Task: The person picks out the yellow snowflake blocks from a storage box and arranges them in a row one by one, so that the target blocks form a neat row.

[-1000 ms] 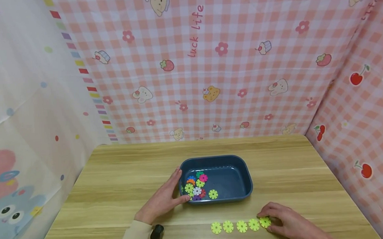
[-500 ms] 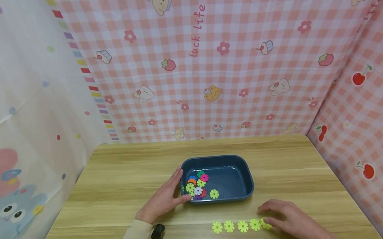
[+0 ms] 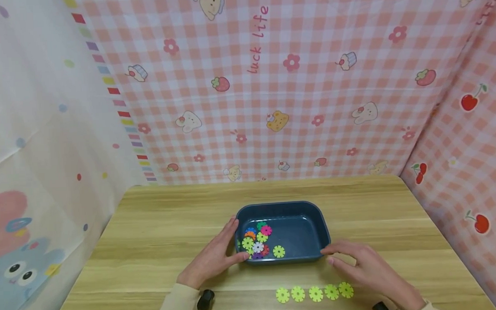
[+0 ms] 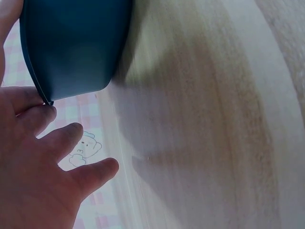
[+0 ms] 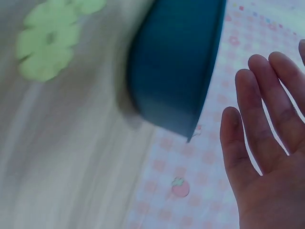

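Observation:
A dark blue plastic bin (image 3: 300, 237) sits on the wooden table. My left hand (image 3: 212, 259) holds its left end, thumb on the front rim and fingers against the left side; in the left wrist view the other fingers (image 4: 95, 176) spread past the rim. By the bin's front right corner is my right hand (image 3: 364, 262), nothing in it, its fingers (image 5: 248, 100) extended in the right wrist view. Several yellow-green snowflake discs (image 3: 315, 294) lie in a row in front of the bin. Mixed-colour snowflake discs (image 3: 257, 247) are heaped at the bin's left, with one yellow-green disc (image 3: 278, 251) apart.
The wooden table (image 3: 172, 212) has fabric backdrops around it: a pink checked cloth (image 3: 295, 89) behind, another checked cloth (image 3: 470, 165) at right, a white patterned one (image 3: 47, 148) at left. Black straps (image 3: 205, 300) circle the wrists near beige sleeves (image 3: 177, 303).
My right hand has let go of the rightmost yellow-green disc in the row and moved up and left to the bin's front right corner. The left hand stays on the bin.

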